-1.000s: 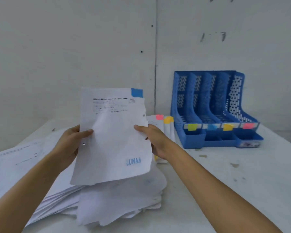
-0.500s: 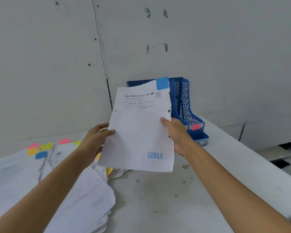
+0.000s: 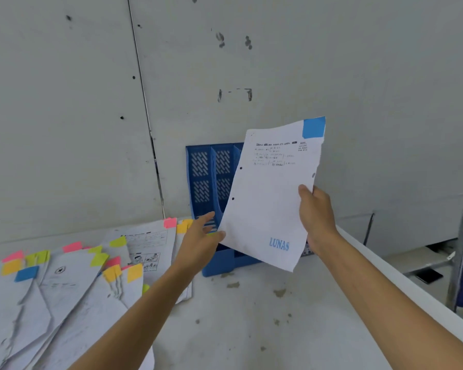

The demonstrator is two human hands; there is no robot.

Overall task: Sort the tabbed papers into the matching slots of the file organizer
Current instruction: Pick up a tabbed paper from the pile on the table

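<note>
Left hand (image 3: 198, 241) opened beside paper (image 3: 270, 198), right hand's (image 3: 316, 214) fingers (image 3: 305, 192) pinching its edge

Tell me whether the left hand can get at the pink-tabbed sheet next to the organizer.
Probably yes: the left hand is open, right beside the pink-tabbed sheet, whose tabbed end lies uncovered.

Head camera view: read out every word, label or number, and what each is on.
"LUNAS": blue print, lower corner of the white sheet with a blue tab in the right hand.
Black lines at that sheet's top: too small to read.
Print on the loose white tabbed papers: blurred, unreadable.
</note>
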